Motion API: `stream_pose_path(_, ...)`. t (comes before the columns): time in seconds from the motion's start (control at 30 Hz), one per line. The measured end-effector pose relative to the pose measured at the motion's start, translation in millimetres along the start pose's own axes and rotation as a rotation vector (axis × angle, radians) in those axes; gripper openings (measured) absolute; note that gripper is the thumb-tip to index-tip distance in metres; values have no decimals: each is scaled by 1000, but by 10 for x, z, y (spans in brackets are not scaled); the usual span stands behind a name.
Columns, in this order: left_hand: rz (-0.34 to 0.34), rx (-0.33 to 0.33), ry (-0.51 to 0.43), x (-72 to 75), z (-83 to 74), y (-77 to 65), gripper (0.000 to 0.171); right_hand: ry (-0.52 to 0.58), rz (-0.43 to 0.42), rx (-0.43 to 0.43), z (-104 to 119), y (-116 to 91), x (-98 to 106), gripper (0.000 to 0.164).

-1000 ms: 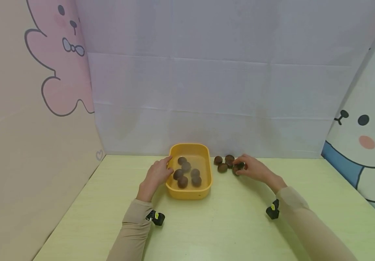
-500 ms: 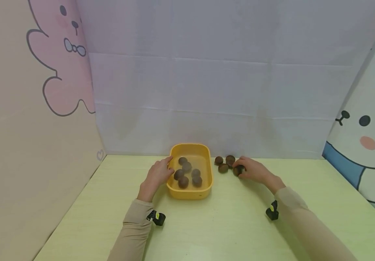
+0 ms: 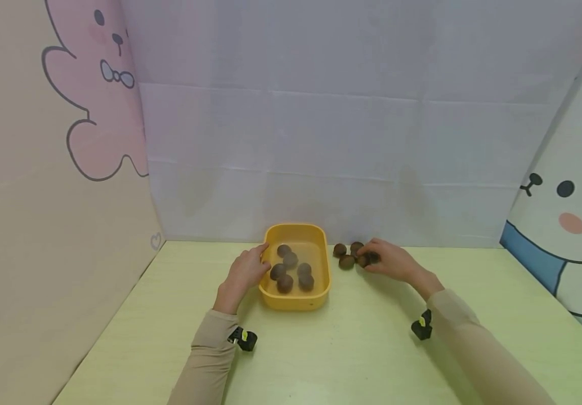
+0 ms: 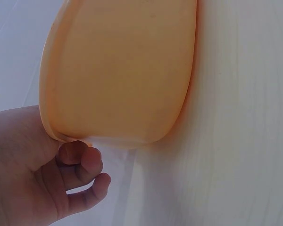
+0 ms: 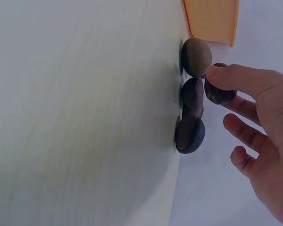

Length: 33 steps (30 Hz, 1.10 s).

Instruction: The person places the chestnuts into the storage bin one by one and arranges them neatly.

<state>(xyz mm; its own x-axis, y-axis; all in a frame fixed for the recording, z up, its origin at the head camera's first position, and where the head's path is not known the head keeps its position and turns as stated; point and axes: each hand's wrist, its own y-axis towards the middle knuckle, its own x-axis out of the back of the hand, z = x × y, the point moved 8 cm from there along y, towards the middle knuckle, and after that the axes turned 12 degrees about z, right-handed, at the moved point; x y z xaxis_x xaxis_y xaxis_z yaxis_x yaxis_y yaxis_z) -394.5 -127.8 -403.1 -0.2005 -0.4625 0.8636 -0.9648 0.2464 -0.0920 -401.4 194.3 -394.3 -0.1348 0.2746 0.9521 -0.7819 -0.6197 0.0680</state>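
Observation:
A yellow plastic tub point(image 3: 295, 304) stands on the table with several brown chestnuts point(image 3: 285, 283) lying in it. My left hand point(image 3: 242, 275) grips the tub's left rim, its fingers curled at the outside of the wall in the left wrist view. To the right of the tub is a small group of chestnuts point(image 3: 346, 262) on the tabletop. My right hand point(image 3: 394, 262) pinches one dark chestnut point(image 5: 220, 92) between thumb and finger. In the right wrist view that chestnut is off the table, close to the loose ones point(image 5: 196, 57). The other right fingers are bent and hold nothing.
The pale wooden table point(image 3: 331, 354) ends at a white cloth backdrop point(image 3: 291, 140) just behind the tub and chestnuts. Side panels with cartoon animals flank it on the left and right. Small black cameras point(image 3: 422, 326) sit at both wrists.
My right hand has taken a chestnut from the right side of the group and shifted slightly left with it. The left hand and tub stay in place.

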Motion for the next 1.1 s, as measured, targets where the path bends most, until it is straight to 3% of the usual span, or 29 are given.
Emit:
stream_pose_path(0.67, -4, 8, 8, 8, 20, -7, 58, 37, -23, 43, 515, 259, 286, 36)
stream_pose_path(1.1, -3, 1, -10, 0, 35, 9, 58, -22, 31, 81, 775, 622, 245, 36)
